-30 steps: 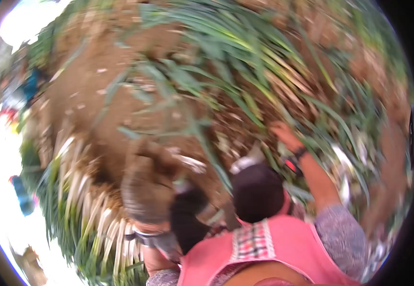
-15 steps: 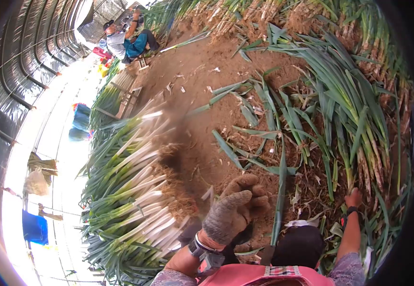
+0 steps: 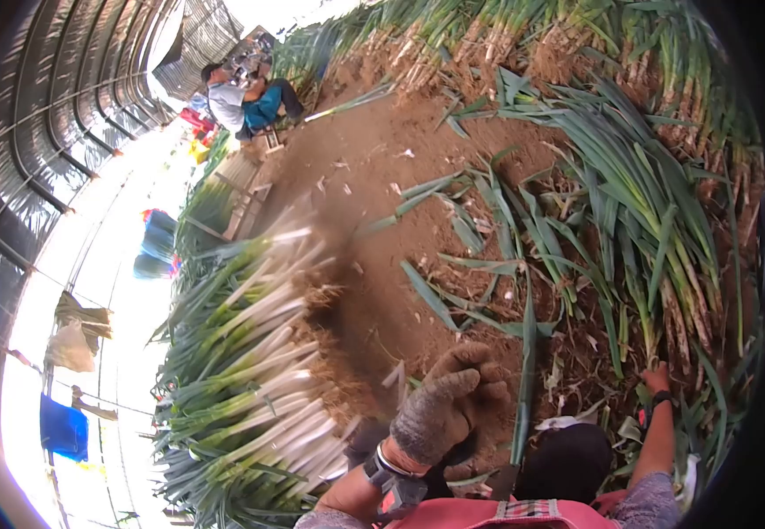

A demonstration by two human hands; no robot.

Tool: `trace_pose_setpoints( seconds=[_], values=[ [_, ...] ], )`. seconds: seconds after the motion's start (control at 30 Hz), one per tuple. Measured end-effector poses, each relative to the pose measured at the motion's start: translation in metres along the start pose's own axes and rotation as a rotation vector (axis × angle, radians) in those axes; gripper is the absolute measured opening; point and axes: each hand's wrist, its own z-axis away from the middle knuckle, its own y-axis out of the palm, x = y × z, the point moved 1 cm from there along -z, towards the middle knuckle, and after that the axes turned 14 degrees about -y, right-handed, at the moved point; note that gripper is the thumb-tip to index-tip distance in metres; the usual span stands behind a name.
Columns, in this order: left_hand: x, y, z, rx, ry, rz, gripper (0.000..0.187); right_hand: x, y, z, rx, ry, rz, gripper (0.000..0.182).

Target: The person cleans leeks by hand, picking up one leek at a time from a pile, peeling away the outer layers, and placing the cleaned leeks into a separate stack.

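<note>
My left hand, in a dirty grey work glove, hovers over the soil with its fingers loosely curved and the thumb apart. Nothing shows in it. At the lower right, my bare right hand is closed around the root end of a leek at the edge of a loose pile. Its fingertips are partly hidden. Untrimmed leeks with long green leaves lie above that hand. On the left, cleaned leeks lie in a long row, white stems and roots toward me.
Cut leaves and root scraps litter the brown soil. More leeks line the far edge. Another person sits low at the upper left, near a wooden frame. A blue container is at the left by the shelter wall.
The view has shifted slightly, so most things appear a little lower and to the right. Both hands keep nearly the same pose. The other person's raised arm has come down.
</note>
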Motion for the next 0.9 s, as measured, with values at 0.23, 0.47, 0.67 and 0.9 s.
trace_pose_setpoints(
  seconds=[0.23, 0.47, 0.67, 0.9],
  values=[
    [-0.004, 0.007, -0.009, 0.022, 0.013, 0.029, 0.030, -0.011, 0.042, -0.021, -0.019, -0.102, -0.159, 0.075],
    [0.002, 0.013, -0.025, 0.085, -0.007, -0.039, 0.034, 0.055, 0.038, 0.045, 0.040, -0.157, -0.060, 0.045],
    [0.012, 0.023, -0.013, 0.073, -0.006, -0.102, 0.034, 0.069, -0.020, 0.127, -0.238, -0.058, 0.126, 0.040],
    [0.031, 0.030, -0.022, 0.234, -0.063, -0.180, 0.028, 0.075, -0.104, 0.242, -0.439, -0.228, 0.209, 0.029]
  ],
)
